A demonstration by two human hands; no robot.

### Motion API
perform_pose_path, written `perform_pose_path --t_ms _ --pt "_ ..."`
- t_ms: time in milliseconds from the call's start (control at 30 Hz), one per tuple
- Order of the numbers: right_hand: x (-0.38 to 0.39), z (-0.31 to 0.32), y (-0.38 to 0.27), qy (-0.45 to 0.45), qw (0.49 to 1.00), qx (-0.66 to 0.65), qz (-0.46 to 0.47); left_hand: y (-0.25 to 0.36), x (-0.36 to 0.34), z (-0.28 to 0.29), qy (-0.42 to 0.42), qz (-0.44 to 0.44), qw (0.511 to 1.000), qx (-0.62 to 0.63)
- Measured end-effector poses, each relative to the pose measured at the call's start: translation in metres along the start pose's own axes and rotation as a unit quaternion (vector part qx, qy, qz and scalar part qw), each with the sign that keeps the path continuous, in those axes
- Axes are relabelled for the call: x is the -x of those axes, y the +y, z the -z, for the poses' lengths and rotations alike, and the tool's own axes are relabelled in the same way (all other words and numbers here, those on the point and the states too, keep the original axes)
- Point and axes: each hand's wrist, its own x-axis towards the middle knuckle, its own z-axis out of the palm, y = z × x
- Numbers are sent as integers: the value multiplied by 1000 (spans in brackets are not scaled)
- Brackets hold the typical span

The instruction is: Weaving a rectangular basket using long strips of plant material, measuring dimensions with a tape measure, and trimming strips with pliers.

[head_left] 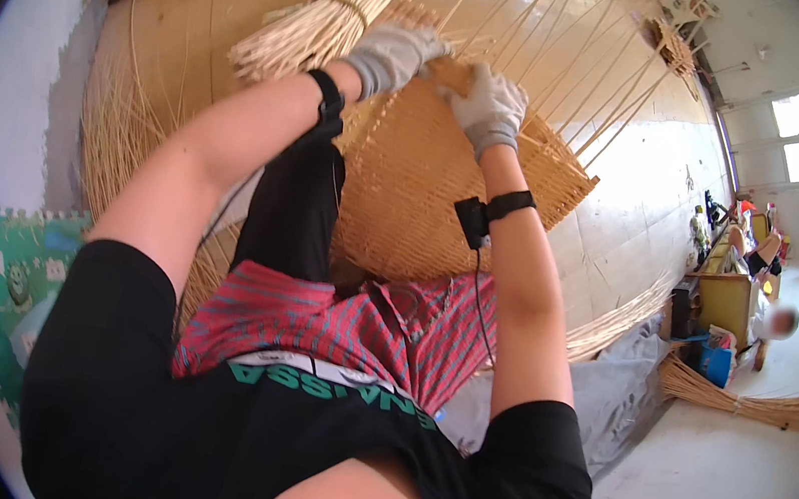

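Note:
A tan wicker basket (418, 181) with close weave lies tilted against my legs, and long loose canes (586, 62) fan out from its far edge. My left hand (395, 55), in a grey work glove, is closed at that far edge. To its right my right hand (491, 110), gloved alike, bends its fingers and thumb round the same edge. A smooth brown patch (453, 76) shows between the fingertips; whether it is part of the weave or a separate piece I cannot tell. Beside my left hand lies a tied bundle of pale canes (318, 27).
Loose canes (122, 132) spread over the floor at left, near a green foam mat (2, 278). Another cane bundle (744, 396) lies at right by a blue bucket (715, 365). A grey sheet (603, 387) is beside me. Another person (779, 322) is at far right.

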Motion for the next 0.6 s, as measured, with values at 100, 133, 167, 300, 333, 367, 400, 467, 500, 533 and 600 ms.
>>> perform_pose_path --t_ms 100,133,167,300,333,367,400,467,500,533,600 --pt "-11 15 18 -90 991 -102 5 17 -2 20 -105 135 945 279" --pt "-16 18 24 -127 988 -83 27 25 -1 24 -22 1 979 204" --pt "-20 21 29 -113 987 -101 60 30 -5 28 17 -12 978 206" --pt "-35 24 39 -211 973 -43 81 41 -25 34 -145 194 884 400" --pt "-37 23 39 -201 973 -72 82 40 -28 33 -153 200 882 397" --pt "-38 23 38 -205 971 -96 75 38 -30 31 -160 208 877 402" --pt "-39 23 37 -195 972 -102 86 36 -31 28 -152 211 871 417" --pt "-34 25 32 -207 974 -84 50 32 -30 21 -142 209 873 417" --pt "-27 26 30 -189 975 -97 71 30 -32 17 -125 187 876 426" --pt "-16 30 27 -154 985 -23 80 28 -31 12 -133 168 885 414" --pt "23 34 21 4 991 69 111 26 -32 0 -125 114 918 358"
